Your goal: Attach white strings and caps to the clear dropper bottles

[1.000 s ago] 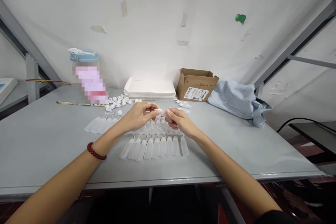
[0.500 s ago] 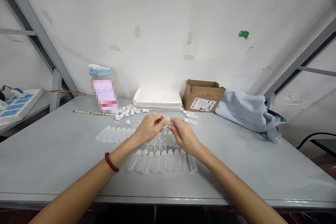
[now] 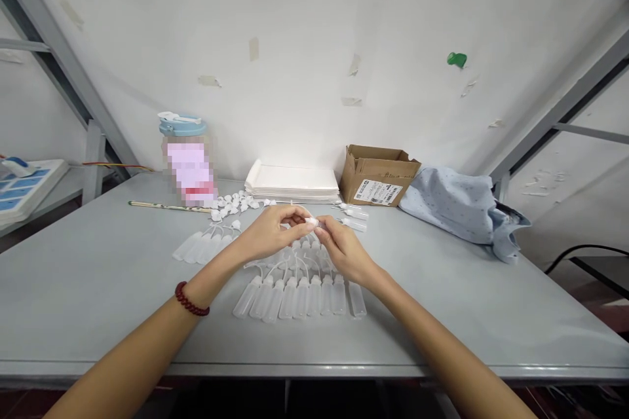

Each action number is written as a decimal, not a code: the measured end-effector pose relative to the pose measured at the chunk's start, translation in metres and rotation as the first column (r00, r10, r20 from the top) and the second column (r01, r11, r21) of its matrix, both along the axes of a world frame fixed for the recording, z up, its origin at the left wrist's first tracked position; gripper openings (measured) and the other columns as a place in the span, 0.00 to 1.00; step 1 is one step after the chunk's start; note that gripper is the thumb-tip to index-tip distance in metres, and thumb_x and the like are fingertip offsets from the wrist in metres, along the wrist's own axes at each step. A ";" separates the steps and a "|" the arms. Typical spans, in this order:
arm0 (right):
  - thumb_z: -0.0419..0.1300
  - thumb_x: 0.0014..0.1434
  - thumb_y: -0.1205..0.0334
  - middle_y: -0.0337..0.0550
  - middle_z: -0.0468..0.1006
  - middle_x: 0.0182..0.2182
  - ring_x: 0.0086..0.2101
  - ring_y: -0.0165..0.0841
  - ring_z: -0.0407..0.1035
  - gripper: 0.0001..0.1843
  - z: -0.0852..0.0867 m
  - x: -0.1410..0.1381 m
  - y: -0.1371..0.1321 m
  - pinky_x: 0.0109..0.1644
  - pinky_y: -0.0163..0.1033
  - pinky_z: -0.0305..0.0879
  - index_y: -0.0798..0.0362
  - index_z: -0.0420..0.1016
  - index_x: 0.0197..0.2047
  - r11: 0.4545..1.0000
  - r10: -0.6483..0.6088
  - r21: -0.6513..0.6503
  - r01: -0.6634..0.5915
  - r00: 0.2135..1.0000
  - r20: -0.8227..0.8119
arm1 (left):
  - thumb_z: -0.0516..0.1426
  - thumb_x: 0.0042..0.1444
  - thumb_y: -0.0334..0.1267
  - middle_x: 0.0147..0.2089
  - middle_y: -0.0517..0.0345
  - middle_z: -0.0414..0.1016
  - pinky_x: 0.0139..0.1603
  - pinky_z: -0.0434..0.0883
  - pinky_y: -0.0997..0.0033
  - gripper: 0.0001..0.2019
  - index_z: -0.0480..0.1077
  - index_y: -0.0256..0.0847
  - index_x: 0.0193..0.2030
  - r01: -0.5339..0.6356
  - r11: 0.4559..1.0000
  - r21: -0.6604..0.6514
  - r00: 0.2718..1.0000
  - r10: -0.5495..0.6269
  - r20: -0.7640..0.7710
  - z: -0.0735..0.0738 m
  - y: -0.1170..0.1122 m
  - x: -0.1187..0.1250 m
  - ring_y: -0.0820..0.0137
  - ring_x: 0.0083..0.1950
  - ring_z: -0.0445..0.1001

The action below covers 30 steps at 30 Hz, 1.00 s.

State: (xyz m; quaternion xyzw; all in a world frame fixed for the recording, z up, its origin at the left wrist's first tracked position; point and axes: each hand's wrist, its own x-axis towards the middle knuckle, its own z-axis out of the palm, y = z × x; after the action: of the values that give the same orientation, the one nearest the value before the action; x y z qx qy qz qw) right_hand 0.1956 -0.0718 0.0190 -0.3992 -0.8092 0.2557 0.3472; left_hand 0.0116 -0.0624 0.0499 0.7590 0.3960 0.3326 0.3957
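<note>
Above the middle of the table my left hand [image 3: 268,232] pinches a small white cap [image 3: 311,222] between thumb and fingertips. My right hand [image 3: 348,254] meets it there, its fingers closed on a small translucent bottle that they mostly hide, at the cap. Below both hands lies a row of translucent squeeze bottles [image 3: 299,299] with thin tubes or straps at their necks. More bottles lie behind, partly covered by the hands. Another group of bottles [image 3: 199,247] rests to the left, and two capped bottles [image 3: 354,217] lie beyond my right hand.
Loose white caps [image 3: 233,204] are heaped at the back. Along the wall stand a blue-lidded container [image 3: 183,126], a stack of white sheets [image 3: 295,182], a cardboard box [image 3: 378,177] and light-blue cloth [image 3: 447,209]. A thin stick [image 3: 167,207] lies on the grey table [image 3: 122,288].
The white cap now shows between my fingertips, where it was mostly hidden. My left hand's fingers have shifted slightly around it. The view has moved a little.
</note>
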 end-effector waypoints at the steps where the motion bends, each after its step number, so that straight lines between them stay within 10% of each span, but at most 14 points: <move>1: 0.44 0.68 0.56 0.40 0.70 0.28 0.29 0.32 0.64 0.13 0.000 0.001 0.000 0.34 0.37 0.58 0.53 0.65 0.40 1.000 -0.003 -0.008 0.003 1.000 0.004 | 0.57 0.55 0.48 0.32 0.59 0.73 0.28 0.68 0.77 0.14 0.72 0.38 0.37 0.018 1.000 -0.001 1.000 -0.018 0.003 0.002 0.000 -0.001 0.75 0.28 0.69; 11: 0.41 0.67 0.58 0.48 0.70 0.34 0.31 0.36 0.64 0.15 -0.011 0.001 -0.001 0.32 0.39 0.57 0.55 0.64 0.46 0.964 -0.094 0.264 0.022 0.960 0.264 | 0.48 0.62 0.46 0.21 0.63 0.65 0.28 0.65 0.75 0.19 0.63 0.38 0.23 0.024 1.000 0.009 0.996 -0.023 -0.090 -0.007 0.004 0.000 0.76 0.23 0.66; 17: 0.45 0.66 0.54 0.37 0.63 0.26 0.26 0.29 0.57 0.14 0.001 0.003 -0.001 0.31 0.36 0.55 0.53 0.65 0.37 0.988 0.054 -0.142 -0.063 0.996 -0.066 | 0.54 0.59 0.45 0.31 0.59 0.74 0.32 0.68 0.75 0.12 0.71 0.38 0.34 0.067 0.996 0.065 0.997 -0.064 -0.042 -0.005 0.003 -0.003 0.73 0.31 0.71; 21: 0.50 0.62 0.47 0.32 0.54 0.23 0.21 0.23 0.45 0.17 0.009 0.006 0.001 0.24 0.32 0.44 0.52 0.60 0.30 0.813 0.086 -0.520 -0.264 0.936 -0.341 | 0.55 0.58 0.42 0.39 0.57 0.77 0.41 0.70 0.73 0.10 0.74 0.40 0.39 0.089 0.976 0.198 0.996 -0.085 -0.026 -0.005 0.003 -0.004 0.71 0.40 0.73; 30: 0.49 0.63 0.47 0.34 0.58 0.24 0.24 0.25 0.51 0.18 0.002 0.004 0.000 0.27 0.33 0.49 0.53 0.64 0.33 0.915 0.037 -0.382 -0.125 0.973 -0.229 | 0.56 0.57 0.44 0.29 0.59 0.74 0.33 0.67 0.75 0.12 0.75 0.38 0.36 0.061 0.998 0.017 0.998 -0.061 0.012 -0.003 0.001 -0.002 0.73 0.30 0.70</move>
State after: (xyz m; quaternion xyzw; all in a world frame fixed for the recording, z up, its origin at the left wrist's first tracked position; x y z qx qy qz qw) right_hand 0.1991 -0.0714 0.0213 -0.3964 -0.7142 0.4697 0.3350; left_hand 0.0096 -0.0615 0.0468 0.7718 0.3675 0.3283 0.4018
